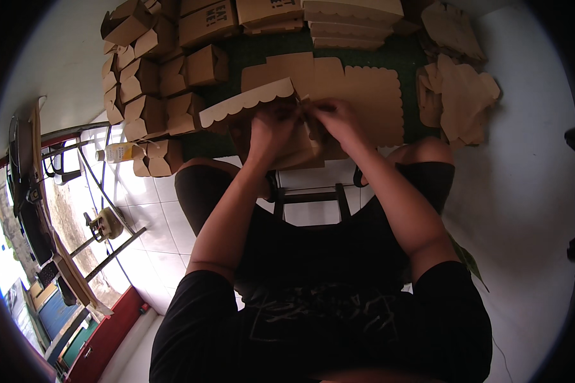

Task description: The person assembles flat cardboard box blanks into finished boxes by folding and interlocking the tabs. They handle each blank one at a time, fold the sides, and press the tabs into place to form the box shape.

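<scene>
A partly folded brown cardboard box [246, 102] with a scalloped lid edge stands in front of me, its walls raised. My left hand [273, 131] reaches in under the scalloped strip, fingers closed at the box's right corner; their tips are in shadow. At that same corner, my right hand [335, 120] pinches the edge of the box between thumb and fingers. Beneath and beyond the box lies a flat cardboard blank [370, 96] with a wavy right edge.
Several folded small boxes [140, 80] are stacked at the left, beside a bottle [118, 152]. Larger boxes [351, 29] line the far side of the green mat [249, 52]. Flattened cardboard pieces [463, 102] lie at the right. A dark stool frame [313, 198] stands between my legs.
</scene>
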Action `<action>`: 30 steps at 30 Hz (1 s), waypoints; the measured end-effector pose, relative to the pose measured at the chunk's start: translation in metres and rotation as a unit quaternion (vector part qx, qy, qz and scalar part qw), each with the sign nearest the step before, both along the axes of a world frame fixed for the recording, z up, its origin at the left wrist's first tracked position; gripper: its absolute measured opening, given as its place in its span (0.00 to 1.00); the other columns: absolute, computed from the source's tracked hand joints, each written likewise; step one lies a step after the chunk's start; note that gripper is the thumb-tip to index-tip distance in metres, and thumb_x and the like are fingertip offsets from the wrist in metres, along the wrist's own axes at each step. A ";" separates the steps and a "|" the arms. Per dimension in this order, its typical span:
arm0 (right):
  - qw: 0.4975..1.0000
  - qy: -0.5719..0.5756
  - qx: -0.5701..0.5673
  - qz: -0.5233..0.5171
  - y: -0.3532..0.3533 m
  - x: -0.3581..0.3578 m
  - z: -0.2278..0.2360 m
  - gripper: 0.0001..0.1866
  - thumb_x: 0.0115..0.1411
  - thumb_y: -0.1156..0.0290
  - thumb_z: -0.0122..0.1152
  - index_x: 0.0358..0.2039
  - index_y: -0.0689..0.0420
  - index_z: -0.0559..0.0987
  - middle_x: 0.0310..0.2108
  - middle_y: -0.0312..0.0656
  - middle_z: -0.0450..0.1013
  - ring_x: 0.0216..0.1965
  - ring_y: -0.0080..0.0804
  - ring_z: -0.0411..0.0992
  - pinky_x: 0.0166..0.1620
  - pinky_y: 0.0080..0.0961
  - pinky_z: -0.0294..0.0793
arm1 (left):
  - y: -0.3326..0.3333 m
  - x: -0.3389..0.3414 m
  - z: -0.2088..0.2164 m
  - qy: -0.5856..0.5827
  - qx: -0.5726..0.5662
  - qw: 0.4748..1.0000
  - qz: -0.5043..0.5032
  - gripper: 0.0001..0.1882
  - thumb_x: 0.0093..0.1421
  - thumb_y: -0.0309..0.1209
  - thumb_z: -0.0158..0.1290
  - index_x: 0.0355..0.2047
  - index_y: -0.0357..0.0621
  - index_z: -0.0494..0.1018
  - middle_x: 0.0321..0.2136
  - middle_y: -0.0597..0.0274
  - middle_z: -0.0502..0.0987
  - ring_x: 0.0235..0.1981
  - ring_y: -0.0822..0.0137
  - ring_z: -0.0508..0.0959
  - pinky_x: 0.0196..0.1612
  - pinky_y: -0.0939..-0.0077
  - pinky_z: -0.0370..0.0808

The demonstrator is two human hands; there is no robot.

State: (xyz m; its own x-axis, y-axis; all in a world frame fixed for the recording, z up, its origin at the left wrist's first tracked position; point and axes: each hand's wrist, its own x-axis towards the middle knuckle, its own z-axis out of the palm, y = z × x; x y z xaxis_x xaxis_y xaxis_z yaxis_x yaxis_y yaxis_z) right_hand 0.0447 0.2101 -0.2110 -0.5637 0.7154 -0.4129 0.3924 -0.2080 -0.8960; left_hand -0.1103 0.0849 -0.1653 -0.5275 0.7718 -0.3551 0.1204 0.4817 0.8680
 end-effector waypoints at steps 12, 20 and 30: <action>0.988 -0.054 0.143 0.022 0.004 -0.001 -0.002 0.16 0.65 0.59 0.77 0.43 0.59 0.93 0.39 0.48 0.90 0.43 0.41 0.90 0.49 0.36 0.87 | -0.002 0.007 -0.022 0.177 0.073 0.981 -0.041 0.19 0.75 0.44 0.64 0.52 0.40 0.85 0.40 0.50 0.90 0.44 0.49 0.90 0.49 0.55 0.84; 0.989 -0.064 0.127 0.035 0.006 0.000 0.001 0.18 0.64 0.58 0.76 0.44 0.59 0.93 0.40 0.48 0.90 0.44 0.42 0.90 0.50 0.36 0.86 | -0.006 0.013 -0.018 0.208 0.052 0.975 -0.065 0.19 0.78 0.45 0.60 0.51 0.42 0.86 0.42 0.55 0.90 0.46 0.53 0.90 0.52 0.58 0.83; 0.992 -0.027 0.116 0.033 0.006 0.001 -0.001 0.17 0.65 0.59 0.76 0.43 0.60 0.93 0.37 0.48 0.90 0.40 0.38 0.90 0.46 0.34 0.86 | 0.000 0.016 -0.010 0.041 0.071 0.996 0.019 0.16 0.76 0.38 0.63 0.47 0.34 0.86 0.38 0.53 0.91 0.41 0.59 0.92 0.47 0.63 0.84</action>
State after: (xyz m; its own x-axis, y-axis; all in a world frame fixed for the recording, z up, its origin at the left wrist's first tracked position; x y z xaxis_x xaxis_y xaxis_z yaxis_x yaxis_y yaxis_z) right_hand 0.0461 0.2160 -0.2125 -0.5945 0.7568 -0.2717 0.4471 0.0303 -0.8940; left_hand -0.0941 0.0852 -0.1751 -0.5793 0.7906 -0.1983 0.1772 0.3596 0.9161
